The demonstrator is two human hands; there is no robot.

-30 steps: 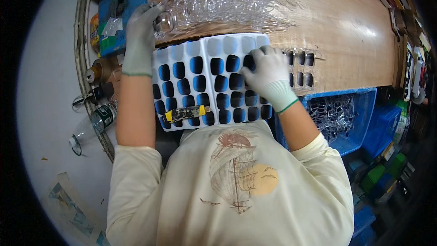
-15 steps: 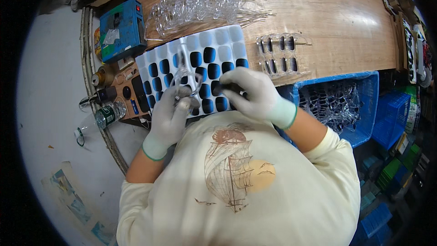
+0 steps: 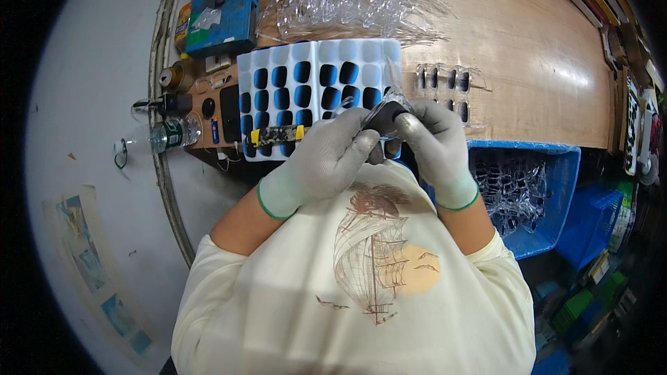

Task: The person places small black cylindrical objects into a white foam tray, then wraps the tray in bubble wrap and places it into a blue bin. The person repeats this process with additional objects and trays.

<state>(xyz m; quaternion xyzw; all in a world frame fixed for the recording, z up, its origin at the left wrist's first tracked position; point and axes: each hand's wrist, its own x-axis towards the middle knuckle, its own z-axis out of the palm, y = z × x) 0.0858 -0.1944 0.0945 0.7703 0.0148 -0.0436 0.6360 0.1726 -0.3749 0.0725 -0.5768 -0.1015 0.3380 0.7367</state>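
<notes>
Both hands wear pale gloves with green cuffs and meet in front of my chest. My left hand (image 3: 326,156) is closed on a clear eyeglass frame (image 3: 393,94), and my right hand (image 3: 439,144) grips the frame's other side. A dark lens (image 3: 383,118) sits at the frame between the thumbs; whether it is seated in the rim cannot be made out. Behind them lies a white tray (image 3: 248,62) with rows of dark, blue-tinted lenses, some pockets bare. A black-and-yellow handled tool (image 3: 279,135) shows across the tray's front, beside my left hand.
A pile of clear frames (image 3: 354,1) lies behind the tray. Several frames with dark lenses (image 3: 445,78) rest to its right. A blue crate (image 3: 566,194) of frames stands at right. Leftward are a blue box (image 3: 222,17), a can (image 3: 170,78) and a plastic bottle (image 3: 163,135).
My hands have come together at the frame; my right hand has moved toward my left with a dark lens. The view has shifted, and the black-and-yellow tool now shows.
</notes>
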